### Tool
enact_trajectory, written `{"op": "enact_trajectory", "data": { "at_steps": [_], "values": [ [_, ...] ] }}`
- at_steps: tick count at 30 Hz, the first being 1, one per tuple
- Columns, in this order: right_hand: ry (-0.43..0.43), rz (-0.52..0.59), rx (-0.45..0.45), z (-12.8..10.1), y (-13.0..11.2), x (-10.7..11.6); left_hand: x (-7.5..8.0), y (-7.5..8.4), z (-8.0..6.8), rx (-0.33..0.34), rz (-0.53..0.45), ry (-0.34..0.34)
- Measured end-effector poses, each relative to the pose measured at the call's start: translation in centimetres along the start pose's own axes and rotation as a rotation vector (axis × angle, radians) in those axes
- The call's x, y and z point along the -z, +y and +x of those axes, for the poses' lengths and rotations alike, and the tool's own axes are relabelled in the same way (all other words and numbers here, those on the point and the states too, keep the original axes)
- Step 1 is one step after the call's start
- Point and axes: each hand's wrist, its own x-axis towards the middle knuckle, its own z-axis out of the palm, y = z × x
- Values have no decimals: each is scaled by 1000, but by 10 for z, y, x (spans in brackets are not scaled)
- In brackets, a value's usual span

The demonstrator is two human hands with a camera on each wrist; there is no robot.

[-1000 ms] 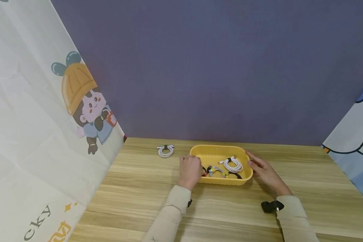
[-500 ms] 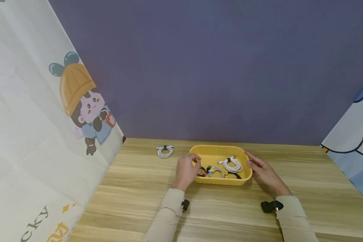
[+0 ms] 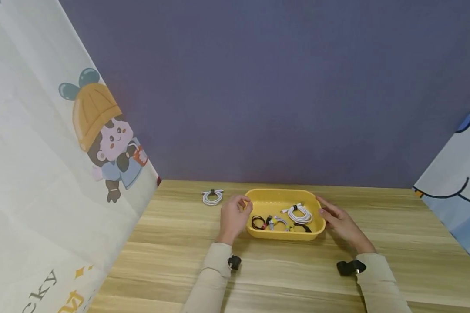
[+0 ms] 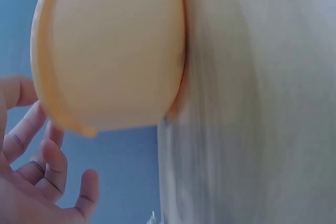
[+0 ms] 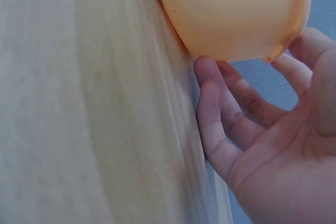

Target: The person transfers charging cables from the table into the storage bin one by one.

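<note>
A yellow plastic basket [image 3: 282,235] stands on the table, holding several coiled cables. Inside are a white charging cable [image 3: 300,215] with a black strap, a thin black cable [image 3: 258,222] with a red part, a grey cable [image 3: 278,223] with yellow ends, and another black cable [image 3: 303,228]. My left hand [image 3: 233,219] is at the basket's left rim, its fingers loosely bent and holding nothing; in the left wrist view its fingertips are right at the rim. My right hand [image 3: 344,227] holds the basket's right end, thumb at the rim and fingers against the outer wall.
Another white cable [image 3: 212,199], coiled with a dark strap, lies on the wooden table [image 3: 172,256] left of the basket. Behind the table rises a dark blue-grey panel [image 3: 258,95]. White printed sheets hang at both sides.
My left hand has drawn back leftward out of the basket and its fingers have loosened, uncovering the black cable with the red part. The right hand keeps its place at the basket's end.
</note>
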Motion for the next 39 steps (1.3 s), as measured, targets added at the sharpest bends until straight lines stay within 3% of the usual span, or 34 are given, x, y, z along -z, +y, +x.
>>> {"op": "enact_trajectory", "data": {
  "at_steps": [8, 26, 39],
  "values": [
    [-1, 7, -2, -1, 0, -1, 18, -19, 11, 100, 43, 77],
    [8, 8, -10, 0, -3, -2, 42, -53, 19, 242, 275, 77],
    [8, 5, -4, -1, -5, -2, 48, -67, 18, 255, 288, 54]
  ]
}}
